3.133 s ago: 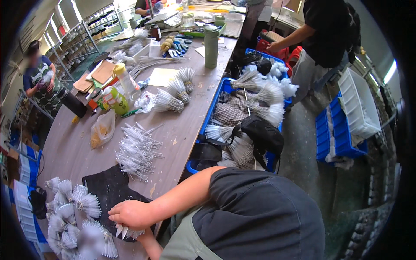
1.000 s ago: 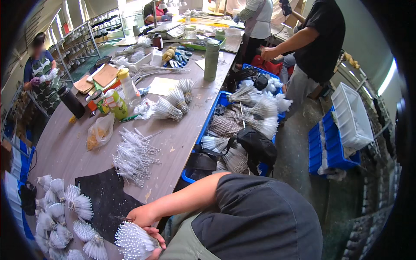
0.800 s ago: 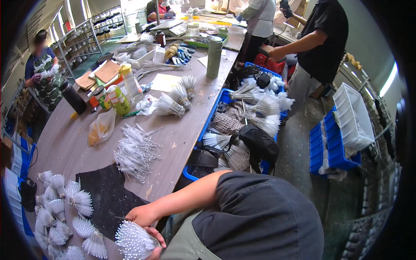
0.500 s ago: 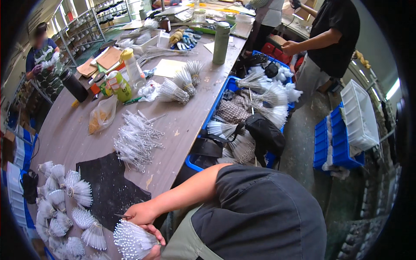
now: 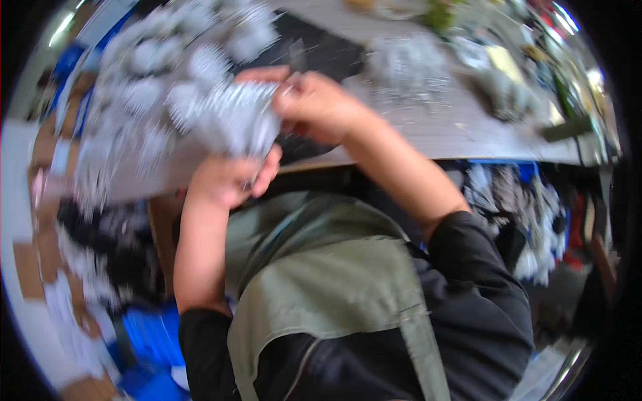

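Before my apron, a bundle of thin, white, brush-like rods (image 5: 234,127) stands with its tips fanned upward. My left hand (image 5: 231,179) is wrapped round its narrow lower end. At the right side of the bundle is my right hand (image 5: 319,110), its fingers closed against the rods. A thin grey bladed tool (image 5: 296,57) sticks up from the right hand; blur hides its exact kind. Several similar bundles (image 5: 150,57) crowd the table to the left. Beyond my hands lies a black mat (image 5: 311,50), with a loose pile of thin white rods (image 5: 409,70) to its right.
The table (image 5: 428,137) has its near edge just in front of my body. More bundles (image 5: 511,97) and a green bottle (image 5: 567,129) are at the far right. Filled containers (image 5: 515,207) stand below the table on the right; blue plastic (image 5: 154,334) shows low on the left.
The view has swung toward the left, so my hands now appear near its middle and both forearms show. The bundle stays in my left hand, its tips turned upward.
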`<state>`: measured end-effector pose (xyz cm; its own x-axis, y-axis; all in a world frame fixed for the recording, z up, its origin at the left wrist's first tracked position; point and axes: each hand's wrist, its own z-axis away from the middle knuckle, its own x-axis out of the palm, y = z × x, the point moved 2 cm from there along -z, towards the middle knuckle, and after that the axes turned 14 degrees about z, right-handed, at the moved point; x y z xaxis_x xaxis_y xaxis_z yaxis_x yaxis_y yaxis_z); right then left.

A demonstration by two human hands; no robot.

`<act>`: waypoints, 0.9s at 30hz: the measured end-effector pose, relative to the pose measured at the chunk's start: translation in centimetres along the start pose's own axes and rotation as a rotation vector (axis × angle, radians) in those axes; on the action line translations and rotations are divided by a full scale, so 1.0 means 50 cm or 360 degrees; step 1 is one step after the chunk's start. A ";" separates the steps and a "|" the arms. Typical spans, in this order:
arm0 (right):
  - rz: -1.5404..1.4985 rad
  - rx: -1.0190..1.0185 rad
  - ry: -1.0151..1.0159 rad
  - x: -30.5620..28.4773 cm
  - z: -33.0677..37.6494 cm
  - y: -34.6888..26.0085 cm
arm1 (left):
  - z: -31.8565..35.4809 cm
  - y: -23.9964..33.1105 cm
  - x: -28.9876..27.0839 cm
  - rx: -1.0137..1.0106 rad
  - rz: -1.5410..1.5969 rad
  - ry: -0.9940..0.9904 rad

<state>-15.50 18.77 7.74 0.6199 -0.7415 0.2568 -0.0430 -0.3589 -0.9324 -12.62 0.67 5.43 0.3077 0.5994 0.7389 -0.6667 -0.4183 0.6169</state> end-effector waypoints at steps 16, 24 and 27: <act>0.0637 -0.0237 0.0660 0.110 -0.002 0.057 | 0.071 0.012 0.014 0.1167 -0.1485 0.0811; 0.0559 -0.0123 0.0538 0.091 0.040 0.056 | -0.009 -0.040 -0.039 0.0924 -0.0564 0.0481; 0.0501 -0.0065 0.0567 0.074 0.034 0.050 | -0.033 -0.023 -0.040 0.0849 -0.0474 0.0365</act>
<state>-11.98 16.08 5.95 0.2646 -0.9635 0.0413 -0.2209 -0.1023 -0.9699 -13.60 1.11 2.80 0.2355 0.8476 0.4756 -0.1289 -0.4578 0.8797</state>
